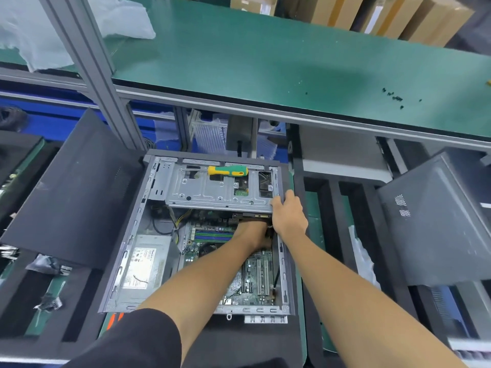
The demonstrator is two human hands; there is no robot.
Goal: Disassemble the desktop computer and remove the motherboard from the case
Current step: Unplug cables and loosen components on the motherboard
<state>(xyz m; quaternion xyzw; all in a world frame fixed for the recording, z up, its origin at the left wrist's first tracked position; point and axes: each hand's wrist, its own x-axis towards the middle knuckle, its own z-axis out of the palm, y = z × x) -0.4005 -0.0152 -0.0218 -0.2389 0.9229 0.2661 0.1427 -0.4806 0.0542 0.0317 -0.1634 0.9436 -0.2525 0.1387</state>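
An open grey computer case (125,251) lies flat in front of me. The green motherboard (255,277) sits inside it, with a silver power supply (144,264) at its left. A metal drive cage (212,189) spans the far end, and a yellow-green screwdriver (228,171) rests on top of it. My right hand (288,215) grips the right near corner of the drive cage. My left hand (253,235) reaches under the cage near a dark part at the board's far right; its fingers are hidden.
A black side panel (71,187) leans at the left and another dark case (435,221) stands at the right. A green shelf (279,65) above holds several small black screws (396,96), cardboard boxes (385,14) and plastic wrap (34,30).
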